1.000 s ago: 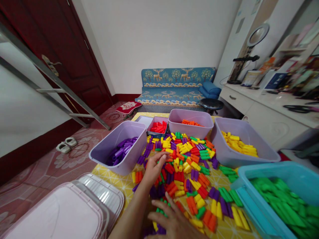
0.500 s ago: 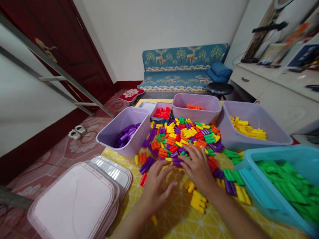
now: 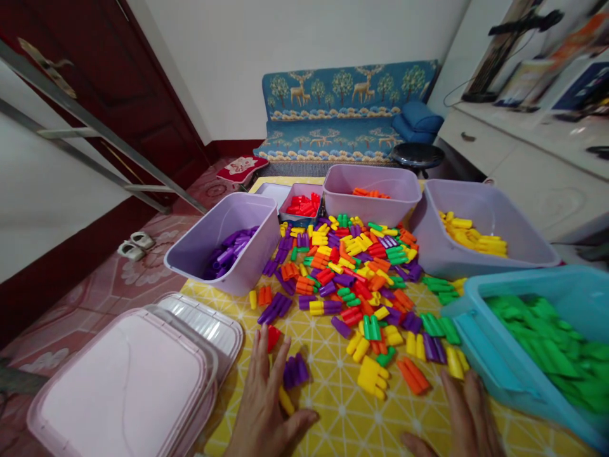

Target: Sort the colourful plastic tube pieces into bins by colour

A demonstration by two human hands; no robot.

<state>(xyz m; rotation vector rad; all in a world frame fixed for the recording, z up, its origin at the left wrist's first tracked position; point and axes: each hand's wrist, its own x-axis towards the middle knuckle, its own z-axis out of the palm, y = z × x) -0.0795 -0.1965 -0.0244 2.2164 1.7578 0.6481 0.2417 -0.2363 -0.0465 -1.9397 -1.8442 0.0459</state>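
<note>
My left hand point(image 3: 264, 397) is over the near left part of the yellow tablecloth point(image 3: 328, 412), palm down with fingers apart. Close to its fingers are a red block point(image 3: 273, 337), a purple block point(image 3: 296, 370) and a yellow block point(image 3: 286, 401) partly covered by the hand. At the near right, my right hand point(image 3: 464, 416) is spread too and holds nothing. Yellow blocks point(image 3: 457, 363) lie just beyond its fingertips, and an orange block point(image 3: 413, 376) lies to its left. A mixed heap of plastic tube-shaped blocks point(image 3: 349, 279) covers the middle of the table.
Around the heap stand lilac tubs with purple blocks point(image 3: 231, 252), orange blocks point(image 3: 371, 193) and yellow blocks point(image 3: 471, 235). A small box point(image 3: 291, 221) holds red blocks; a turquoise tub point(image 3: 495, 368) holds green ones. Stacked lids point(image 3: 118, 381) lie left. A sofa point(image 3: 333, 127) stands behind.
Both hands have drawn back from the heap and parted, the left toward the near left, the right toward the near right. A purple block and an orange block now show near me.
</note>
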